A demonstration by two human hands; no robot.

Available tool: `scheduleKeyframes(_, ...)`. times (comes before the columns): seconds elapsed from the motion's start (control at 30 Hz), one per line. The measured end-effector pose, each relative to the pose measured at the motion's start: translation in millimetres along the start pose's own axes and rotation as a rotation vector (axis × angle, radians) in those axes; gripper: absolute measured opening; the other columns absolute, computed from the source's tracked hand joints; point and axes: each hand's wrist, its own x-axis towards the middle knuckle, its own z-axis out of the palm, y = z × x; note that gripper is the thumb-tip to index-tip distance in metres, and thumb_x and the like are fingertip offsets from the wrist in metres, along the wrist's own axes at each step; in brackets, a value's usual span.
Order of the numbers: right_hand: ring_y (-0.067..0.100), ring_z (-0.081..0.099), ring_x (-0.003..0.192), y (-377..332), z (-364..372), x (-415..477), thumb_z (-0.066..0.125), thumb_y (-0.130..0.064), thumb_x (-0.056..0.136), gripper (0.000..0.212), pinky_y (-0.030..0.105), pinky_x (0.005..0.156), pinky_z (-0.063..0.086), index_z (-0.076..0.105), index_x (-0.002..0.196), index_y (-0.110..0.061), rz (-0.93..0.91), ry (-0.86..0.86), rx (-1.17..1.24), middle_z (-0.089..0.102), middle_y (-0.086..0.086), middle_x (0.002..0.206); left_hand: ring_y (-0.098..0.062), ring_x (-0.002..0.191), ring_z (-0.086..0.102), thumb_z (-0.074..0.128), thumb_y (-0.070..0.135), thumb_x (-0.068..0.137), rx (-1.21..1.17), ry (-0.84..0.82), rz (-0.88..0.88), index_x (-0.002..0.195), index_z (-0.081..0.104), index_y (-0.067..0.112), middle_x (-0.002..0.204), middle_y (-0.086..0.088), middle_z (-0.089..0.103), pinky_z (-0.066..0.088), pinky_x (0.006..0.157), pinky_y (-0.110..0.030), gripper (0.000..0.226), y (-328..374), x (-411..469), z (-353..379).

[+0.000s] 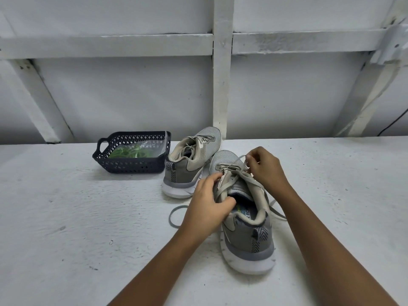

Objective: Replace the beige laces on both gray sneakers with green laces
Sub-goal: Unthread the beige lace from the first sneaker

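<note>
A person's left hand (207, 206) grips the near gray sneaker (247, 228) on the tabletop (66, 217) while the right hand (265, 168) pinches its beige lace (238, 161), apparently mid-unthreading, with drawing it from the remaining eyelets likely next and green laces (130, 153) waiting in the far-left basket (132, 167).

the left hand (207, 208) covers one side of the near sneaker (247, 237), and the bagged green laces (130, 153) are blurred.
</note>
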Motion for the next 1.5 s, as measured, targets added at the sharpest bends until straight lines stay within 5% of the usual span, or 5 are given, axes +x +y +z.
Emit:
scheduleKeyframes(0.23,0.014,0.055,0.075,2.9,-11.4,-4.0,0.062,-0.024,0.090,0.015,0.025,0.066,0.037,0.065,0.080,-0.014,-0.008,-0.279,-0.115,0.062,-0.003,0.074,-0.002,0.118,0.043,0.049,0.036,0.062,-0.006,0.017,-0.003,0.134,0.045,0.029,0.121,0.016,0.040,0.035,0.102,-0.024,0.073,-1.5,-0.4,3.1)
scheduleKeyframes(0.57,0.020,0.055,0.080,7.4,-10.3,-7.9,0.052,-0.021,0.095,0.012,0.026,0.067,0.034,0.057,0.088,-0.012,-0.025,0.148,-0.044,0.058,0.000,0.083,0.000,0.120,0.040,0.047,0.038,0.064,0.003,0.009,-0.002,0.136,0.042,0.030,0.125,0.018,0.038,0.034,0.103,-0.024,0.072,-2.3,-1.7,4.0)
scheduleKeyframes(0.77,0.006,0.053,0.070,7.3,-9.4,-9.9,0.062,-0.028,0.090,0.020,0.011,0.058,0.036,0.060,0.074,-0.017,-0.054,-0.216,-0.127,0.058,-0.010,0.070,0.000,0.118,0.041,0.047,0.038,0.064,0.000,0.019,-0.001,0.135,0.043,0.030,0.123,0.019,0.039,0.032,0.099,-0.021,0.072,-1.9,-1.7,3.4)
scheduleKeyframes(1.07,0.021,0.054,0.086,14.0,-19.6,-3.3,0.049,-0.018,0.095,0.018,0.027,0.070,0.032,0.062,0.095,-0.006,0.046,0.295,-0.040,0.062,0.007,0.095,0.004,0.114,0.039,0.050,0.037,0.067,0.002,0.007,-0.002,0.135,0.042,0.030,0.123,0.018,0.038,0.030,0.097,-0.018,0.070,-1.6,-2.4,2.7)
scheduleKeyframes(1.5,0.010,0.054,0.070,5.6,-3.0,-12.0,0.063,-0.018,0.089,0.014,0.024,0.065,0.040,0.067,0.080,-0.008,0.091,-0.179,0.108,0.065,0.002,0.073,0.005,0.109,0.039,0.055,0.031,0.074,0.017,0.005,-0.001,0.135,0.043,0.028,0.122,0.018,0.038,0.028,0.092,-0.015,0.062,-0.4,-2.4,1.8)
